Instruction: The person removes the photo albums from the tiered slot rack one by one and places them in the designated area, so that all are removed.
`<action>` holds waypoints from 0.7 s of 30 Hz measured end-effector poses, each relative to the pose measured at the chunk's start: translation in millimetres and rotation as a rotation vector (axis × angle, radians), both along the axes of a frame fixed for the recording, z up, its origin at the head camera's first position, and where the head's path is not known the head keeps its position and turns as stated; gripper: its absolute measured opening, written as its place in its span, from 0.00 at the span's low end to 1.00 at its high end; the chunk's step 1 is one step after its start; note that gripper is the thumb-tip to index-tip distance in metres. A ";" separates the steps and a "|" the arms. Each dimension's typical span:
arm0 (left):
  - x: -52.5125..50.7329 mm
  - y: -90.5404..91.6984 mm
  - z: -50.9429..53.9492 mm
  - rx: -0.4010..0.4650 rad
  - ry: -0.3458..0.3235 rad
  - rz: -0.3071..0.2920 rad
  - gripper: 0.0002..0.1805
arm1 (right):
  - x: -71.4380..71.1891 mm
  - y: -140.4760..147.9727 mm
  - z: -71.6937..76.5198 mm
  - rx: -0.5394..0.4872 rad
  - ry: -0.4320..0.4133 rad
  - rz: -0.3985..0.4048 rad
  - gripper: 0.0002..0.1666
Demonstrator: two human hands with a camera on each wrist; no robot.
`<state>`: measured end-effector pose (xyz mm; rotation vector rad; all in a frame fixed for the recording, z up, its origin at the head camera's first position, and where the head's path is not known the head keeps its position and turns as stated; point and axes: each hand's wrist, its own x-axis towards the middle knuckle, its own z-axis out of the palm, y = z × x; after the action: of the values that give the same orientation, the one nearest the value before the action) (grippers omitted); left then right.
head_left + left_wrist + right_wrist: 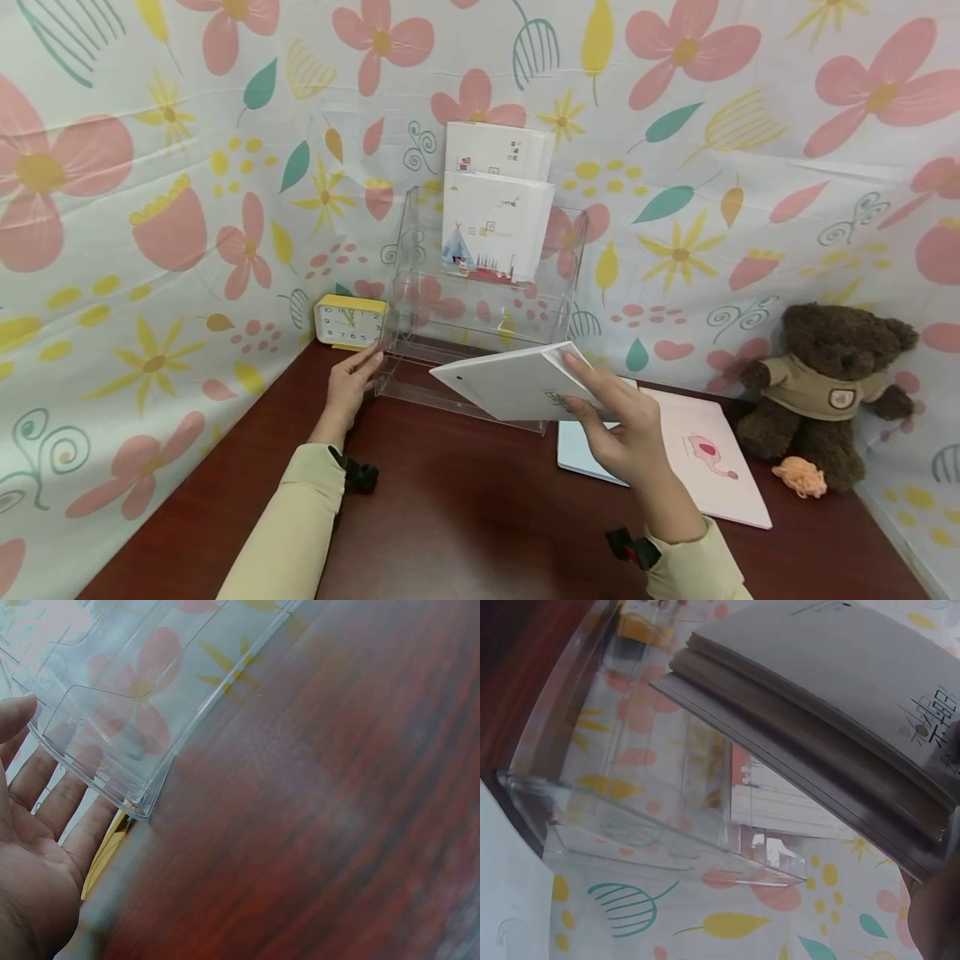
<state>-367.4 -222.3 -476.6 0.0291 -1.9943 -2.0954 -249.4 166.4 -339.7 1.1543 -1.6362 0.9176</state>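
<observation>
My right hand (626, 421) pinches a white notebook (517, 385) by its right end, thumb on the lettered cover. It is tilted in the air before the lower tiers of a clear acrylic display rack (480, 312). In the right wrist view the notebook (832, 675) shows its page edges and slightly parted covers. My left hand (352, 385) is at the rack's lower left side, and in the left wrist view its fairly straight fingers lie along the outside of the clear side panel (82, 776). Two white notebooks (495, 225) stand in the rack's upper tiers.
A yellow alarm clock (350, 322) stands left of the rack. On the right lie a pink notebook (716, 458) with an elephant and a light blue one (581, 450). A brown teddy bear (825, 392) sits beyond, an orange yarn-like bundle (801, 477) before it. Patterned cloth hangs behind.
</observation>
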 end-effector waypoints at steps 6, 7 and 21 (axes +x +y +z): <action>-0.2 0.7 0.7 -0.002 -0.009 0.001 0.31 | 3.7 3.1 0.8 0.073 -0.085 0.063 0.24; 0.3 0.4 1.1 -0.001 -0.011 0.003 0.31 | 3.3 2.3 0.2 0.082 -0.098 0.072 0.26; 1.3 2.1 2.6 0.002 -0.026 0.006 0.31 | -3.8 2.2 -20.1 0.147 -0.383 0.270 0.32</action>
<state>-366.1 -220.2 -474.0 0.0634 -2.0042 -2.1041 -253.2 168.6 -359.8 1.3872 -1.9069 1.2697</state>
